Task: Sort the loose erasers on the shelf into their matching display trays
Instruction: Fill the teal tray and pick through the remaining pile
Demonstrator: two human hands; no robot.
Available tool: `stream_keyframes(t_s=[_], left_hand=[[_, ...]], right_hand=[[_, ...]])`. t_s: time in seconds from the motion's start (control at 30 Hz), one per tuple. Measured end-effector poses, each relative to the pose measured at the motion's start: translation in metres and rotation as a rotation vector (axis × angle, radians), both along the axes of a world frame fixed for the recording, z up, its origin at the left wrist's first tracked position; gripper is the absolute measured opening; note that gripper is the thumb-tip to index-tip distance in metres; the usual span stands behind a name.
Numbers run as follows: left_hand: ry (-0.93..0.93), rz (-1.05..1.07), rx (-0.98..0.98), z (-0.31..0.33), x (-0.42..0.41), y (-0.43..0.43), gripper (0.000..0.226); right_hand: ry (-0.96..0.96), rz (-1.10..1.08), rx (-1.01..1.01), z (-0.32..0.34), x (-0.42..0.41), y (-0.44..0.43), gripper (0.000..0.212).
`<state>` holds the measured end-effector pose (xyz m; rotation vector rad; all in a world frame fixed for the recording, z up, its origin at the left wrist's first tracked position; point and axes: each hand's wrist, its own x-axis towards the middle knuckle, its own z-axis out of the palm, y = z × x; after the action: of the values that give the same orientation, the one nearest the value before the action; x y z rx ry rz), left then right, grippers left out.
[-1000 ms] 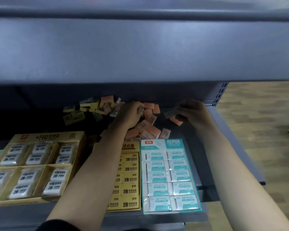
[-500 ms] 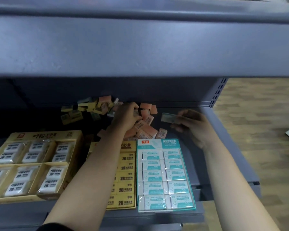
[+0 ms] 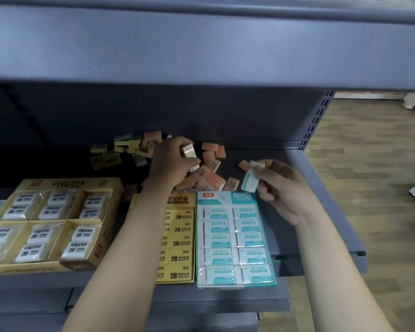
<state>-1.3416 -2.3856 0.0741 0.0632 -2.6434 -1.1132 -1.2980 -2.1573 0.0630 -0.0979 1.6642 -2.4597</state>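
Note:
My left hand (image 3: pixel 171 161) grips an orange eraser (image 3: pixel 188 150) lifted just above the heap of loose orange erasers (image 3: pixel 209 180) at the back of the shelf. My right hand (image 3: pixel 280 185) pinches a white-and-teal eraser (image 3: pixel 249 180) just above the far right corner of the teal display tray (image 3: pixel 225 197), which is filled with matching erasers. A yellow 2B tray (image 3: pixel 177 250) lies left of it, partly hidden by my left forearm. Loose yellow erasers (image 3: pixel 110 156) lie further left at the back.
A large yellow box (image 3: pixel 62 185) of wrapped white 2B erasers stands at the left. The upper shelf (image 3: pixel 201 44) overhangs close above. The grey shelf (image 3: pixel 321 212) ends at the right, with wooden floor beyond.
My right hand drew the teal eraser back from the pile toward the teal tray. My left hand lifted an orange eraser out of the heap.

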Motion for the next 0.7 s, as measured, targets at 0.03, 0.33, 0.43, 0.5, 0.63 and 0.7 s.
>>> stream_keyframes(t_s=[0.03,0.33,0.43,0.5,0.63,0.7], left_hand=[[0.016,-0.006,0.012,0.003,0.008,-0.001,0.045],[-0.025,0.008,0.328,0.005,0.065,-0.011,0.045],[-0.061,0.016,0.378,0.003,0.078,-0.009,0.043],[-0.076,0.009,0.438,0.001,0.083,-0.008,0.043],[-0.092,0.021,0.511,-0.002,0.09,-0.012,0.044],[-0.084,0.022,0.506,-0.002,0.093,-0.014,0.044]], right_hand=[[-0.008,0.011,-0.01,0.001,0.003,-0.002,0.001],[-0.011,0.135,0.043,-0.001,0.023,-0.004,0.021],[-0.008,0.185,0.074,0.004,0.03,-0.005,0.024],[0.003,0.181,0.12,0.005,0.033,-0.006,0.023],[0.074,0.152,0.228,0.008,0.038,-0.009,0.035],[0.088,0.16,0.294,0.011,0.041,-0.01,0.043]])
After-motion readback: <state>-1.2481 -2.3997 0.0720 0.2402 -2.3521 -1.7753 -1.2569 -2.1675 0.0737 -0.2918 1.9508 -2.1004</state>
